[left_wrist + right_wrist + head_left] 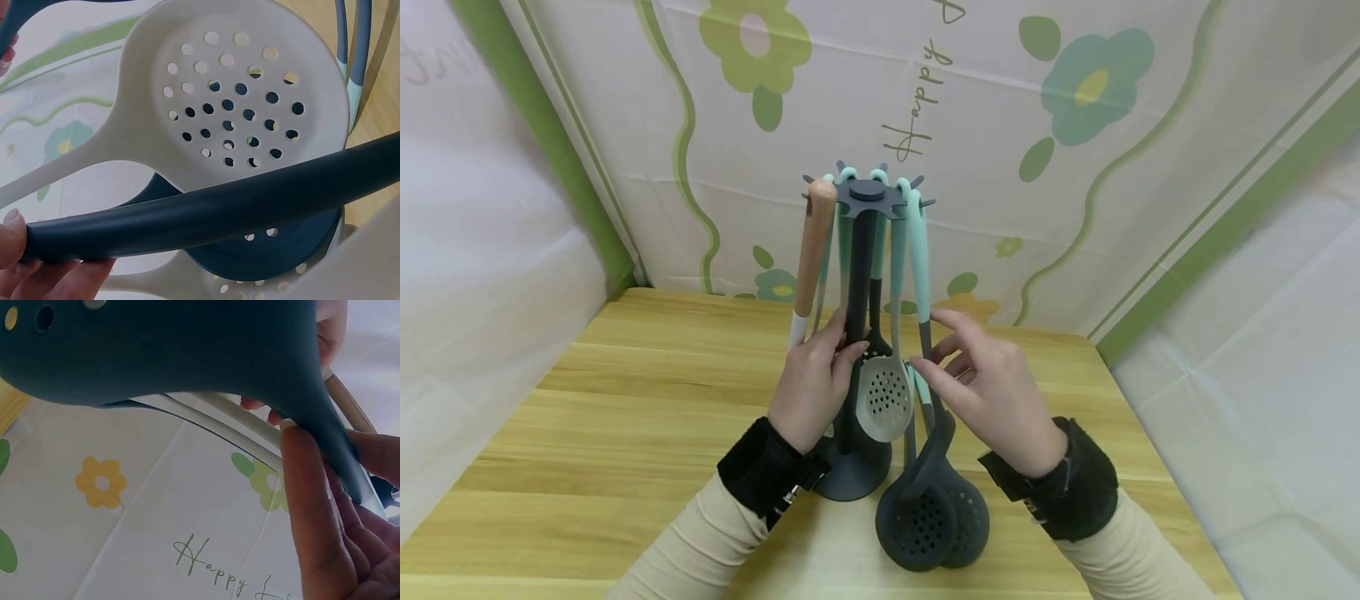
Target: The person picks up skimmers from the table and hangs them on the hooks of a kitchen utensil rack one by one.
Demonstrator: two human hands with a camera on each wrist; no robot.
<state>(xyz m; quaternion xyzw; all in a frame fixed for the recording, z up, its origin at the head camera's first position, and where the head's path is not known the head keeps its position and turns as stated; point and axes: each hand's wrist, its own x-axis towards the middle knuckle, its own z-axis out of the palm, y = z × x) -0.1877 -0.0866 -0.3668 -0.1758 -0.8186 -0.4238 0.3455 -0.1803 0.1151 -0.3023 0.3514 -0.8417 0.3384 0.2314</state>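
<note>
A dark utensil stand (867,190) rises from a round base (857,475) on the table. My left hand (812,383) grips its upright pole (206,215), thumb and fingers round it. From the stand's right side hangs a dark slotted spoon with a mint handle (919,258). My right hand (992,383) pinches its neck (325,434) between thumb and fingers; the holed head shows at the top of the right wrist view. Just left of it hangs a pale slotted spoon (140,112). A wooden-handled utensil (815,250) hangs at the left, its lower end hidden.
Two dark perforated utensils (917,533) overlap on the wooden table (647,433), in front of the stand and to its right. Several more mint-handled utensils hang behind the pole. A flower-printed cloth (977,108) stands behind, with white side panels left and right.
</note>
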